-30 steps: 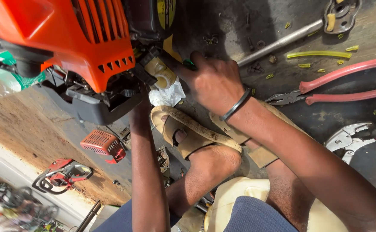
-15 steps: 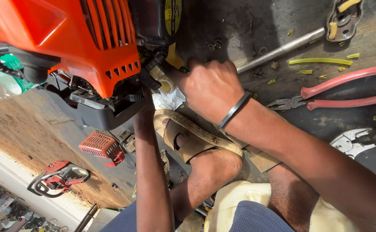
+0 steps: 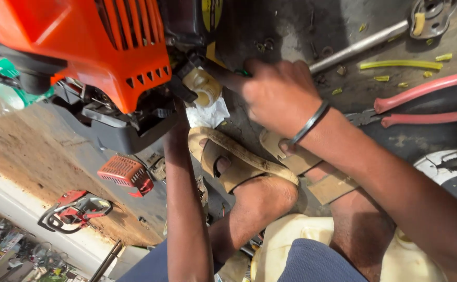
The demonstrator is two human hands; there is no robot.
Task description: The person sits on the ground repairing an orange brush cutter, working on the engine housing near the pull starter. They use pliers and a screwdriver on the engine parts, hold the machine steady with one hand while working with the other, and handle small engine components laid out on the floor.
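Observation:
An orange and black small engine [image 3: 108,57] fills the upper left, held off the ground. My right hand [image 3: 280,94], with a dark bangle at the wrist, is closed around a thin dark tool [image 3: 226,73] with a bit of green at its handle. The tool's tip points at a cream plastic part [image 3: 205,89] on the engine's side. My left forearm [image 3: 178,172] rises from below and meets the engine's underside, where the hand itself is hidden. A white rag [image 3: 210,112] lies under the cream part.
Pink-handled pliers [image 3: 421,99], a metal rod [image 3: 359,47] and yellow tube pieces [image 3: 401,64] lie on the dark ground at right. My sandalled feet [image 3: 239,162] rest below the engine. A red vented cover [image 3: 124,172] and a red handle part [image 3: 77,209] lie left, a cream container [image 3: 312,245] below.
The engine has swung right and sits closer to the camera. My right hand stays at its side, and the cream part shows more plainly in front of the fingers.

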